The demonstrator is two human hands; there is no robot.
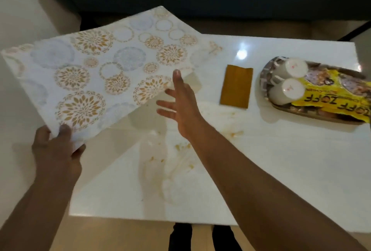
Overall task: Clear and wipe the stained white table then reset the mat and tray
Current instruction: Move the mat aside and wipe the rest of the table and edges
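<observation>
Mat (96,66): lifted off the table (261,160) at the upper left, tilted, baring the stains beneath for wiping.
Left hand (56,150): fingers pinching the mat's near corner to carry it.
Right hand (180,106): fingers spread, free beside the mat's edge.
Tray (301,113): far right, not yet cleared.
Folded cloth (236,87): centre, ready.

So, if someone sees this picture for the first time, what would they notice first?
Probably the patterned mat, lifted at the left of the table: the left hand grips its near corner and the right hand is open at its right edge. Next, the orange stains in the middle, then the tray with two mugs at the right.
</observation>
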